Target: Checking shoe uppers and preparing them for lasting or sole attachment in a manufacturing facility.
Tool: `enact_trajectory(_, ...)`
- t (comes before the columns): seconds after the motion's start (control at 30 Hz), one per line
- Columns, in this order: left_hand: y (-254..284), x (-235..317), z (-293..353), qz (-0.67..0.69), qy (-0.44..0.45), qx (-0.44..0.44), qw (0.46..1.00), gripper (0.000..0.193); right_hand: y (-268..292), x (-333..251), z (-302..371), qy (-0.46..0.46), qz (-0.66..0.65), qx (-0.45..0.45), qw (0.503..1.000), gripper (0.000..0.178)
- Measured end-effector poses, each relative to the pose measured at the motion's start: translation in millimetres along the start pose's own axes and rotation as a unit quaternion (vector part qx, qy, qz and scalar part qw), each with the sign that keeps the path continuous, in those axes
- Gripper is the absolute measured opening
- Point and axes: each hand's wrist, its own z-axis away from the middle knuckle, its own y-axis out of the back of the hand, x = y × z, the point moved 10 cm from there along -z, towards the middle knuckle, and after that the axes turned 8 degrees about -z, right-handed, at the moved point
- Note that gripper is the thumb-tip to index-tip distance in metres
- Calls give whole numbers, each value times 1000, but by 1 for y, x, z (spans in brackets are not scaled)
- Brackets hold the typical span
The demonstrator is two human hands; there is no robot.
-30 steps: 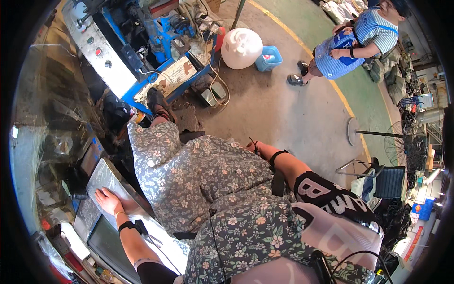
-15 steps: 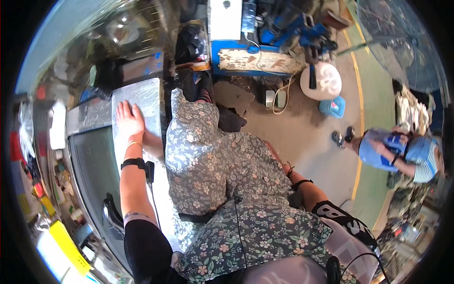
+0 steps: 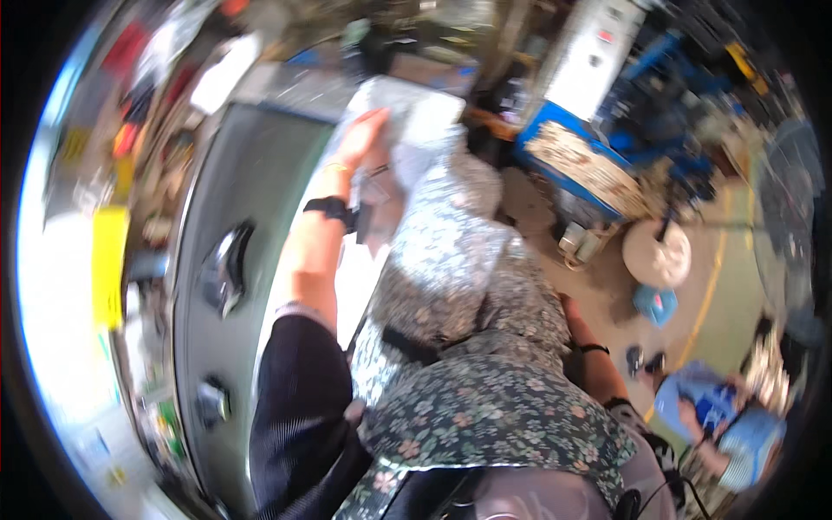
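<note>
Resting open-fingered, left hand (image 3: 362, 139) lies on one metal sheet (image 3: 407, 117); right hand probably hidden.

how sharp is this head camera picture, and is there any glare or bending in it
Head view: motion blur smears everything, so the left hand lying flat on the grey metal sheet is soft-edged; the left rim is washed out by bright glare; fisheye distortion curves the long grey metal workbench; the corners are black; the right hand is hidden beside the floral-print clothing.
</note>
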Motion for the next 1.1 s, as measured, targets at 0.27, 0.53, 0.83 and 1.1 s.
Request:
enact_trajectory(0.27, 144, -36, 267, -319, 118, 239, 910, 52, -78, -49, 17, 71, 155, -237, 957, 27)
enact_trajectory(0.53, 302, -104, 422, -626, 234, 206, 715, 73, -63, -62, -33, 1, 283, -53, 958, 27)
enact_trajectory(0.83, 280, -106, 380, -636, 347, 245, 645, 56, -85, -54, -29, 178, 428, -78, 882, 27)
enact_trajectory(1.1, 229, 28, 404, -704, -53, 384, 595, 43, -66, -27, -63, 64, 245, -31, 967, 32)
